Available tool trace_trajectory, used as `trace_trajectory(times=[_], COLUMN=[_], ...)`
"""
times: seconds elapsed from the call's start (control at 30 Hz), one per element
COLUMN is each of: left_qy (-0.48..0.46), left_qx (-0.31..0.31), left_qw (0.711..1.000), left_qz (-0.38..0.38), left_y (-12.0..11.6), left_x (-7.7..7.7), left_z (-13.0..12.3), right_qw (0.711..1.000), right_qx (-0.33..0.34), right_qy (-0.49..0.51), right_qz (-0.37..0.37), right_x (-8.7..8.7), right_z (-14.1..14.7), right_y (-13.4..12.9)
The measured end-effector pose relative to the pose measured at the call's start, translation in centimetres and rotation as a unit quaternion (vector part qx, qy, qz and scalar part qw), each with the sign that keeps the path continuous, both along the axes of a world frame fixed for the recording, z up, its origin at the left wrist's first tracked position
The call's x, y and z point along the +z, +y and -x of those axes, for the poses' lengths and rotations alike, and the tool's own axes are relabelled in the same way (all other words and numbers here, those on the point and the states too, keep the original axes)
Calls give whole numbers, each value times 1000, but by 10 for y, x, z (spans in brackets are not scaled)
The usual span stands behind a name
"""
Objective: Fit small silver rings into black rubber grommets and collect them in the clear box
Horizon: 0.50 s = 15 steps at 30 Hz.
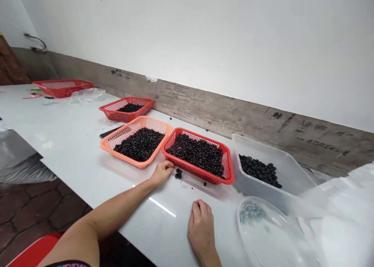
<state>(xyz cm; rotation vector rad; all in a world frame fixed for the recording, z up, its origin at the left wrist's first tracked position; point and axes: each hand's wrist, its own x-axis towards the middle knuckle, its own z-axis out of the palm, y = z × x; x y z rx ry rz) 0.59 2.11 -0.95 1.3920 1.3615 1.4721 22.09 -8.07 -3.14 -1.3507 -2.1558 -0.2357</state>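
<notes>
Small black rings [178, 174] lie in a loose cluster on the pale, glossy surface [73, 154], just off the near side of a red basket [189, 169]. Each ring is probably light, slightly springy and not fragile, but apt to slide or roll; a fingertip pinch across its outer edge should suit. The left hand [160, 174] rests just left of the cluster, thumb and fingers drawn together by the basket's near left corner; whether anything is pinched there cannot be told. The right hand [201, 225] lies nearer, on the surface, its fingers loosely curled; its contents, if any, are hidden. The red basket holds a broad heap of similar rings [200, 154]; its openwork plastic walls look thin and may flex under load, so the rim at both ends would be the sound place to grip. To its left stands an orange basket [125, 160] with a heap of small black pieces [140, 144]; to its right, a translucent tub [248, 185] with more black rings [260, 171]. Near right, a round clear tray [271, 247] bears small glassy pieces [253, 211]. Far left are a smaller-looking red basket [117, 116] with black contents, a crumpled clear bag [87, 95] and another red basket [62, 91].
</notes>
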Motion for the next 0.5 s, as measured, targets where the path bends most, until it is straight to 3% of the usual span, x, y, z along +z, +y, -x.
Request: trace_trajectory(times=[0.17,0.27,0.4,0.5], left_qy=[42,62,81,208], left_qx=[8,-7,-61,-103], left_qw=[999,997,991,965], left_qz=[-14,-42,-85,-121], left_y=[-11,-27,-33,-2], left_x=[2,15,62,107], left_z=[0,-1,-2,-8], right_qw=[1000,1000,999,999], right_qx=[1,-6,-21,-22], right_qy=[-5,-11,-20,-20], right_qz=[-1,10,18,33], right_x=[1,2,5,8], right_z=[2,3,6,7], right_y=[-1,-3,-5,-7])
